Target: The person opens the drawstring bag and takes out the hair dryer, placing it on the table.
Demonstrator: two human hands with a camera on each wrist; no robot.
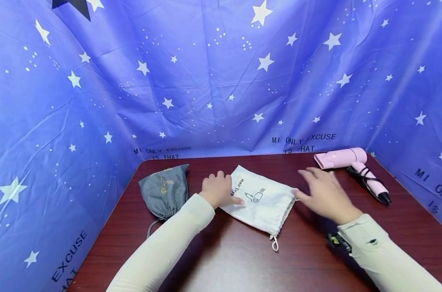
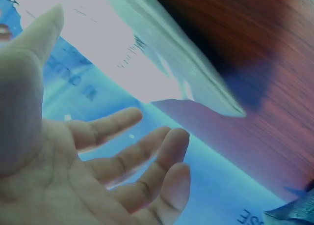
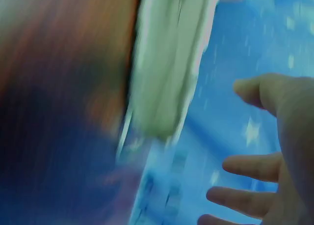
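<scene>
A white drawstring bag (image 1: 261,202) printed "Hair Drye" with a dryer drawing lies flat mid-table, its gathered mouth and cord loop toward the right. At its left end is my left hand (image 1: 219,190), thumb over the cloth; the left wrist view shows that hand's fingers (image 2: 132,176) spread and slightly bent beside the bag (image 2: 196,63). My right hand (image 1: 325,194), blurred, hovers by the mouth with fingers apart and holds nothing. In the right wrist view the bag's ruffled mouth (image 3: 164,72) stands clear of the thumb (image 3: 260,90).
A pink hair dryer (image 1: 343,158) with its black cord wrapped about the handle lies at the back right. Left of my left hand rests a grey drawstring bag (image 1: 166,192). A blue star-patterned curtain (image 1: 213,81) surrounds the dark red wooden table (image 1: 243,263).
</scene>
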